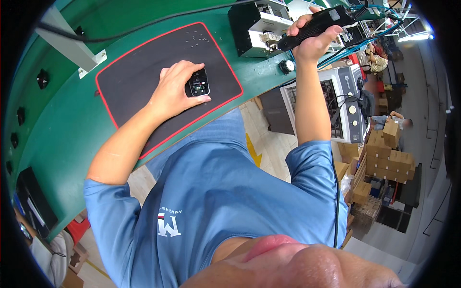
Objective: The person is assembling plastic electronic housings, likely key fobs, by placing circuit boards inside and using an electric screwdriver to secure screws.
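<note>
My left hand (175, 89) is closed around the edges of a small dark electronic device (199, 83) with its inner parts showing, resting on a black mat (134, 69) with a red border. In my right hand (312, 45) is a black electric screwdriver (319, 25), gripped around its body and tilted. Its tip end points down and left at the front of a black and white screw feeder (261, 26) on the bench. Whether the tip touches the feeder I cannot tell. Several tiny pale screw-like bits (198, 39) lie near the mat's far edge.
A green bench (53, 144) carries the mat and a metal post (72, 45). A small round dark container (286, 66) stands by the feeder. Dark and blue cables run across the far right. To the right are a white and grey machine (343, 103) and stacked cartons (389, 161).
</note>
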Demonstrator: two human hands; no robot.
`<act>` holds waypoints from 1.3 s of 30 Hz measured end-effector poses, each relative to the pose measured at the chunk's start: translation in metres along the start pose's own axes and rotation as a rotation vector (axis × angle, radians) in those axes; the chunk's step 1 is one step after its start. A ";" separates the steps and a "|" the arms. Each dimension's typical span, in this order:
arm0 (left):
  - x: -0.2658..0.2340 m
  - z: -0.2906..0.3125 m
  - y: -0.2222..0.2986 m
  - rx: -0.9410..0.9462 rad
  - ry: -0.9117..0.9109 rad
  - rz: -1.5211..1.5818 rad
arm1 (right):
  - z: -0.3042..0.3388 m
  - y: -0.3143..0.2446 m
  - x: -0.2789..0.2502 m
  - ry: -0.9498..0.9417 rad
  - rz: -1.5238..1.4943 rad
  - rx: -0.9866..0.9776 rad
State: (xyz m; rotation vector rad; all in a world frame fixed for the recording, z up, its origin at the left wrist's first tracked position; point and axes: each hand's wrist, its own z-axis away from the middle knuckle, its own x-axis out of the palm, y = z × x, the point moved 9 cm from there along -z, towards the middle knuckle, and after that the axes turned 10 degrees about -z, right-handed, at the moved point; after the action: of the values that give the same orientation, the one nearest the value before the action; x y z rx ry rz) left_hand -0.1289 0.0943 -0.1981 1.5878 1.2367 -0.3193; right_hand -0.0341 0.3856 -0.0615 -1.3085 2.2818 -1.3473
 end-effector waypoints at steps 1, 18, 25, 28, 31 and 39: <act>0.000 0.000 -0.001 -0.009 -0.008 0.004 | 0.004 0.001 0.006 -0.020 0.024 0.050; 0.004 -0.002 -0.001 -0.002 -0.027 0.042 | 0.104 0.032 0.154 -0.180 -0.385 0.192; 0.002 -0.001 -0.002 -0.004 -0.004 0.009 | 0.112 0.038 0.154 -0.178 -0.358 0.236; 0.002 -0.001 -0.001 -0.006 -0.013 0.004 | 0.113 0.036 0.158 -0.225 -0.386 0.178; 0.002 -0.001 -0.001 -0.004 -0.009 0.009 | 0.112 0.042 0.154 -0.254 -0.426 0.196; 0.001 -0.003 -0.002 0.001 -0.009 0.050 | 0.124 0.040 0.166 -0.345 -0.347 0.165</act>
State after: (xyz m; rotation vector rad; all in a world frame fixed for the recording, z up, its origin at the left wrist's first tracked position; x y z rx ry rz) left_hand -0.1318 0.0974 -0.1985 1.6139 1.1883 -0.2947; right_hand -0.0891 0.1904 -0.1214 -1.7755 1.7373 -1.2509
